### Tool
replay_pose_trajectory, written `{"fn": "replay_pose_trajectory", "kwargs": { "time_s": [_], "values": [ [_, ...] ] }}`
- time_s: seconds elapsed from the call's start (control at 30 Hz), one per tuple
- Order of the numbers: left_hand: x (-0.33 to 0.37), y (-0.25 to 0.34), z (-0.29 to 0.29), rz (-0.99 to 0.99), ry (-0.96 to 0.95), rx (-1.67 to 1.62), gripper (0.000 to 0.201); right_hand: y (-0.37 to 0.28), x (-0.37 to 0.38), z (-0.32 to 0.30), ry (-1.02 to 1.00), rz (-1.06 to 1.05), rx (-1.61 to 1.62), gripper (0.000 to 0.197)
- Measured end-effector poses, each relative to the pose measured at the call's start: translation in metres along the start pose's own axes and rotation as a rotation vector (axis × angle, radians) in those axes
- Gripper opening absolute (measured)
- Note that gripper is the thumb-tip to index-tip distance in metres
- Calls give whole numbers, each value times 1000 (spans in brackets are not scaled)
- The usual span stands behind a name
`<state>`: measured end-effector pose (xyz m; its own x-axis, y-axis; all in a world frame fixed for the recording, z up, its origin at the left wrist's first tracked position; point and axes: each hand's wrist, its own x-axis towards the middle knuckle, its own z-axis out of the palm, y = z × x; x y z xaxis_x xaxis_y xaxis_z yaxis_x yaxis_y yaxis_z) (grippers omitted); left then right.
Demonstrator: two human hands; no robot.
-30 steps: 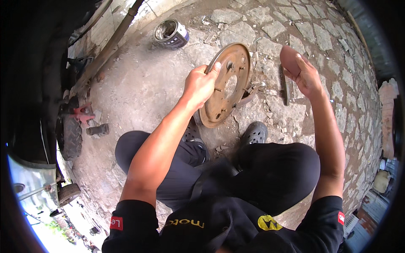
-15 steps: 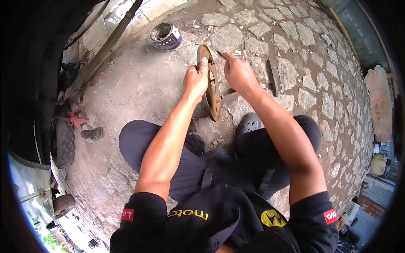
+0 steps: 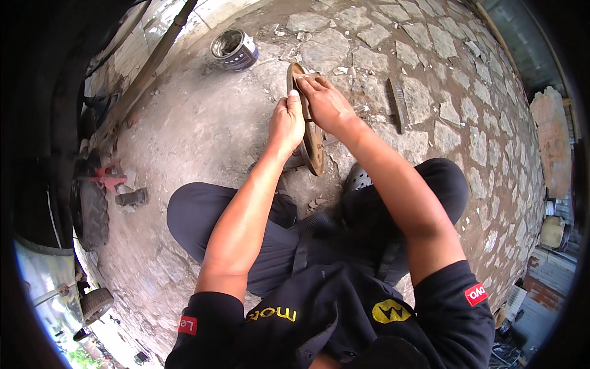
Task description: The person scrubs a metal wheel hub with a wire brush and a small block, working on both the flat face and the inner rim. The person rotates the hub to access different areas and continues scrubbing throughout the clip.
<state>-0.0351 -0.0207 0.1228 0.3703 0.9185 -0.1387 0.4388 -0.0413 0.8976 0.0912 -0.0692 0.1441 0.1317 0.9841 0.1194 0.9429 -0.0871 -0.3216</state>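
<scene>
A round, rusty-brown metal plate (image 3: 315, 150) with short studs on its face stands edge-up in front of my knees. My left hand (image 3: 286, 126) is closed on its left rim, thumb lying along the edge. Against the upper part of the plate's face lies my right hand (image 3: 326, 106), fingers together and bent over a thin flat piece (image 3: 305, 75), mostly hidden beneath them. What that piece is cannot be made out. Low behind the plate, a dark metal part (image 3: 296, 161) shows in part.
An open paint can (image 3: 235, 50) stands beyond the plate, to the left. A long narrow brush-like bar (image 3: 396, 106) lies on the stone paving to the right. Leftward are a red metal stand (image 3: 109, 174), a dark cylinder (image 3: 132, 197) and a tyre (image 3: 93, 209).
My right hand has moved left and inward, from beside the plate onto its upper face, bringing the thin piece with it. My left hand still grips the rim.
</scene>
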Motion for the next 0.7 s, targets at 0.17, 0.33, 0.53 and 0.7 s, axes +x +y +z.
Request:
{"fn": "replay_pose_trajectory", "kwargs": {
  "time_s": [0.17, 0.33, 0.53, 0.7],
  "values": [
    [-2, -1, -9, -6, -134, -84, 66, 6, 0, -13, -216, -112, -116, 73],
    [4, -8, -10, 2, -168, 26, 65, 14, 11, -9, -239, -131, -205, 64],
    [-6, 2, -18, 35, -239, 55, 64, 18, 18, -9, -265, -107, -199, 60],
    [-17, 3, -18, 61, -313, 121, 71, 19, 13, -18, -222, -170, -212, 58]
  ]
}}
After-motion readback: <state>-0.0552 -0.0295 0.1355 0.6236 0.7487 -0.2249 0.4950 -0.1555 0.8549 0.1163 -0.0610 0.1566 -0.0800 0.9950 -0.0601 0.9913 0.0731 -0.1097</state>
